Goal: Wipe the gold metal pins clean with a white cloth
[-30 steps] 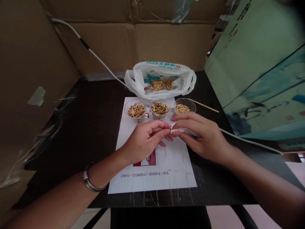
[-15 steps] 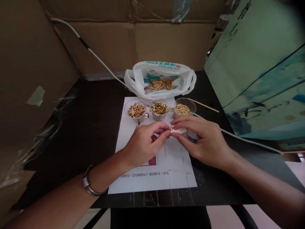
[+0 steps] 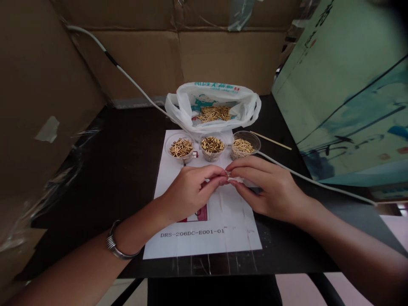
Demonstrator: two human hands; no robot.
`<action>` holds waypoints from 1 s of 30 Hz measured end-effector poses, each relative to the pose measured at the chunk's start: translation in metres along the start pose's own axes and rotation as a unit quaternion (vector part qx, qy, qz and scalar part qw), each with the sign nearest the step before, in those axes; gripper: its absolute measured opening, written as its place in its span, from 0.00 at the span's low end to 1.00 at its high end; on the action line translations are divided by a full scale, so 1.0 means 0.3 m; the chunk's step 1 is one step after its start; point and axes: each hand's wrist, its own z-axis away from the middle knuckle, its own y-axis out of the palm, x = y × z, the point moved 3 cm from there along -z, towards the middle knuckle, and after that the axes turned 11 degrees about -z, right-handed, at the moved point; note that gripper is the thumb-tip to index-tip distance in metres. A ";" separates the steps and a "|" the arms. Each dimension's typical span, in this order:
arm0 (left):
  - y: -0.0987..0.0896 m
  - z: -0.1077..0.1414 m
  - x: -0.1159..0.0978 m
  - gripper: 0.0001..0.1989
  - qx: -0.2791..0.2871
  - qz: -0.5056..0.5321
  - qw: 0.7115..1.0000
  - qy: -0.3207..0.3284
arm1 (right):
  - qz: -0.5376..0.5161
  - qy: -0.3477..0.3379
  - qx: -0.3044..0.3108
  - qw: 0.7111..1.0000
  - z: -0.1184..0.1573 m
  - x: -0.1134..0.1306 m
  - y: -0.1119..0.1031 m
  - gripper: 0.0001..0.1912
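My left hand point(image 3: 188, 191) pinches something tiny at its fingertips, too small to make out, over the printed sheet point(image 3: 232, 238). Meeting it from the right, my right hand point(image 3: 270, 187) has its fingertips closed on a small white piece point(image 3: 235, 180), partly hidden by the fingers. Just beyond the hands stand three clear cups in a row: the left cup point(image 3: 181, 148) and right cup point(image 3: 242, 146) hold thin gold-coloured pins, and the middle cup point(image 3: 212, 145) holds short brassy pieces.
Behind the cups an open white plastic bag point(image 3: 181, 112) holds more gold pins point(image 3: 216, 114). A thin stick point(image 3: 270, 140) lies to its right. A white cable point(image 3: 318, 183) crosses the dark table point(image 3: 127, 170). Cardboard point(image 3: 229, 59) and a painted panel point(image 3: 350, 106) stand around.
The fingertips of both hands have drawn closer together, and less of the white piece shows between them. The view has shifted very slightly.
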 end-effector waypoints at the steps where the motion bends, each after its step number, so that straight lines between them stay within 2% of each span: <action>1: -0.001 0.000 -0.001 0.08 -0.006 0.010 1.000 -0.005 | -0.005 0.003 -0.004 1.000 -0.002 0.000 -0.003 0.08; 6: -0.013 0.003 -0.014 0.06 -0.040 -0.020 0.998 0.043 | -0.013 0.021 -0.038 0.999 -0.007 0.001 -0.019 0.07; 10: -0.015 0.003 -0.022 0.07 -0.008 -0.039 0.996 0.085 | -0.028 0.020 -0.038 0.999 -0.007 0.009 -0.019 0.08; 15: -0.015 0.006 -0.023 0.06 0.014 -0.040 0.995 0.091 | -0.052 0.004 -0.044 0.998 -0.005 0.011 -0.019 0.08; 30: -0.021 0.005 -0.027 0.06 0.003 -0.028 0.995 0.092 | -0.064 0.021 -0.047 0.997 -0.010 0.009 -0.027 0.07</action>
